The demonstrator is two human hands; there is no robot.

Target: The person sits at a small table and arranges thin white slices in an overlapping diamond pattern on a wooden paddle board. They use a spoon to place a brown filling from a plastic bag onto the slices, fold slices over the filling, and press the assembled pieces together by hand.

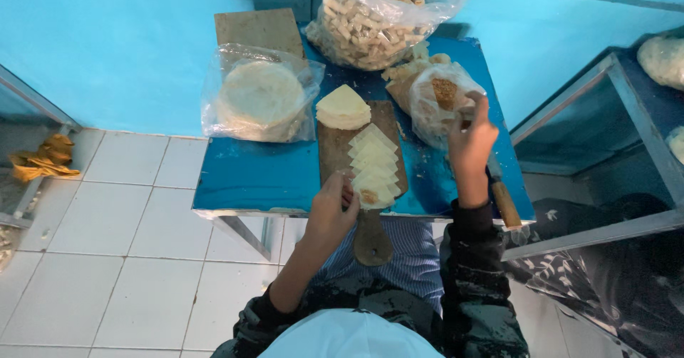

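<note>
A pale dough wrapper [370,195] with a dab of brown filling is pinched by the left hand [331,212], at the near end of a row of overlapping wrappers [372,160] laid along a wooden board [332,144]. Beyond that row a stack of triangular wrappers [343,107] is seen. The right hand [470,141] is closed on something small at the mouth of a clear bag of filling [440,96]; what is grasped cannot be told. Just right of this hand a wooden-handled knife [504,200] lies.
</note>
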